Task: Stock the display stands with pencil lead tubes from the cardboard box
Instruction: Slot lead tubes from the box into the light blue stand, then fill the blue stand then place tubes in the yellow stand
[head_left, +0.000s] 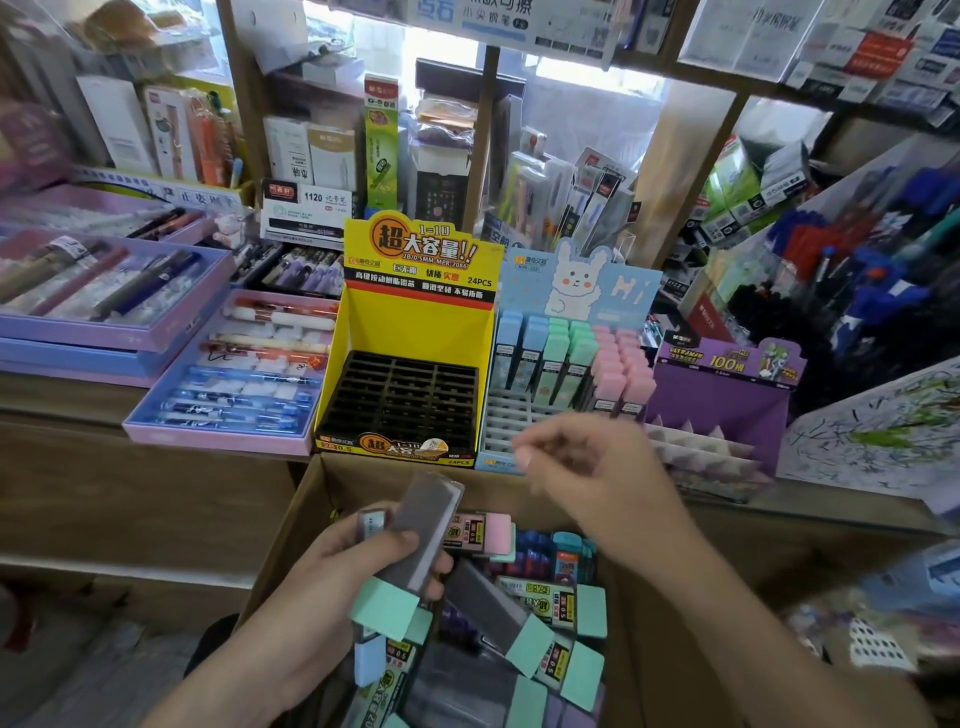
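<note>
My left hand grips a few pencil lead tubes with mint caps, held over the open cardboard box, which holds several more tubes with mint, pink and blue caps. My right hand hovers above the box's far edge, fingers loosely curled with nothing in them, just in front of the light blue stand. That stand's back rows hold blue, mint and pink tubes; its front grey slots are bare. The yellow stand has a black grid tray with no tubes in it.
A purple display stand sits right of the blue one. Pink and purple pen trays lie to the left on the wooden counter. Shelves of packaged stationery rise behind, and a rack of blue pens stands at right.
</note>
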